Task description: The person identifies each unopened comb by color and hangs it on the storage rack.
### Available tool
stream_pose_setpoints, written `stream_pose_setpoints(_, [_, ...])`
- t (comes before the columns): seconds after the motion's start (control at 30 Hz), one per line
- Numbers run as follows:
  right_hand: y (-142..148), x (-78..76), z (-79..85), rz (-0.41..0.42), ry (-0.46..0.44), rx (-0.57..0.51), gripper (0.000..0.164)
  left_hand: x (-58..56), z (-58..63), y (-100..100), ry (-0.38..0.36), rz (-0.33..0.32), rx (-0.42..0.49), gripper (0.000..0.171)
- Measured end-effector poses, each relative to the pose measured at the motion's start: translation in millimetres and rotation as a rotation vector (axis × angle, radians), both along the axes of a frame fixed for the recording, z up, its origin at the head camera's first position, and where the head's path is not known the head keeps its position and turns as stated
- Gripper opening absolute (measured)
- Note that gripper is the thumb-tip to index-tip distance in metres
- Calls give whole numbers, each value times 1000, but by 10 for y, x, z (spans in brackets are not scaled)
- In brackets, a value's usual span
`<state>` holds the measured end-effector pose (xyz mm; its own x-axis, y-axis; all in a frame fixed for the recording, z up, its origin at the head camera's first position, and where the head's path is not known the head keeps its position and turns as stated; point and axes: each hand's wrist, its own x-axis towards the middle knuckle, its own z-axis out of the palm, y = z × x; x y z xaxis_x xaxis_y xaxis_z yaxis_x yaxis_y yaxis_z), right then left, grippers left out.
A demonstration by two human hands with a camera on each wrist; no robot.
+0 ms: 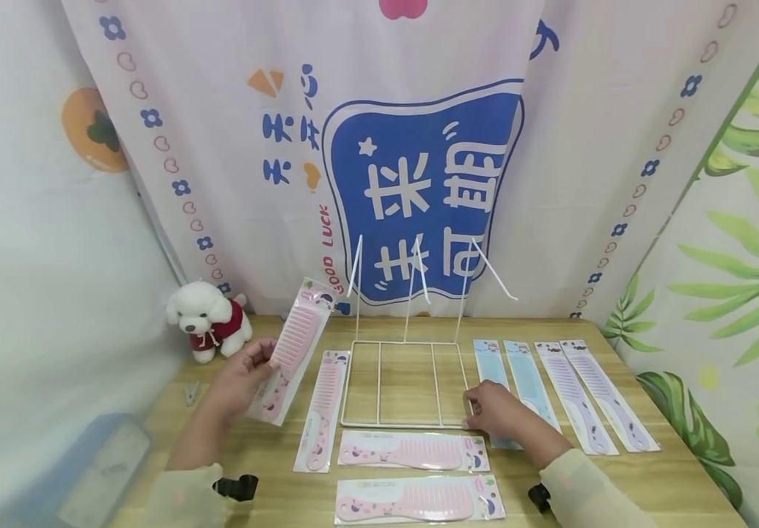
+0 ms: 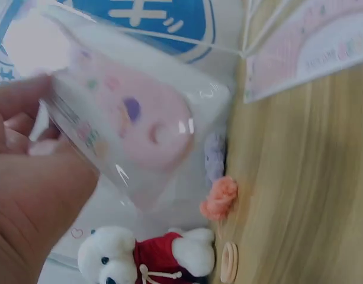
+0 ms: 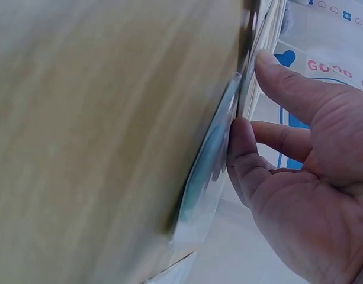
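Note:
My left hand [image 1: 242, 378] holds up a pink comb in a clear packet [image 1: 295, 345], tilted, left of the white wire rack [image 1: 392, 424]. In the left wrist view the packet's lower end [image 2: 163, 127] hangs beyond the fingers. My right hand [image 1: 494, 412] grips the rack's base at its front right corner, thumb and fingers on either side of the wire. Three hooks stick out from the rack's top, all bare. One packaged pink comb [image 1: 323, 411] lies left of the rack; two others, the nearer comb [image 1: 419, 500] and the farther comb [image 1: 412, 450], lie in front.
Right of the rack lie two packaged blue combs [image 1: 488, 361] and two purple combs [image 1: 573, 400]. At the back left sits a white plush dog [image 1: 201, 312] in red clothing. A small clip [image 1: 191, 393] lies at the table's left. A printed curtain [image 1: 273, 242] hangs behind.

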<state>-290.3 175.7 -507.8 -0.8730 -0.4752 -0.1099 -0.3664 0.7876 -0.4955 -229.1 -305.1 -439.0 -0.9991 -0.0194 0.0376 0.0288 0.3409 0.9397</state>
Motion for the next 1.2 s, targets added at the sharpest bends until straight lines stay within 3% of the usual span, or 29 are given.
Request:
stream_pose_setpoints(0.2, [13,-14,-23,6,4,-11,40,73,12,78,162,-185,196,28])
stream_pose_setpoints(0.4, [12,-28,-36,-1,-3,-5,32,54,37,122,267,-338,201,22])
stream_pose_setpoints(0.5, [9,-31,-29,-7,-10,-8,25,37,72,169,296,-371,172,21])
stream_pose_setpoints(0.67, [0,-33,-21,-4,16,10,28,12,101,229,320,-390,163,20])
stream_pose_setpoints(0.87, [-12,-33,-31,-30,18,18,27,-1,93,246,299,-391,176,19])
stream_pose_setpoints(1.2, [-1,-23,-39,-32,18,20,41,-10,89,282,188,-276,104,30])
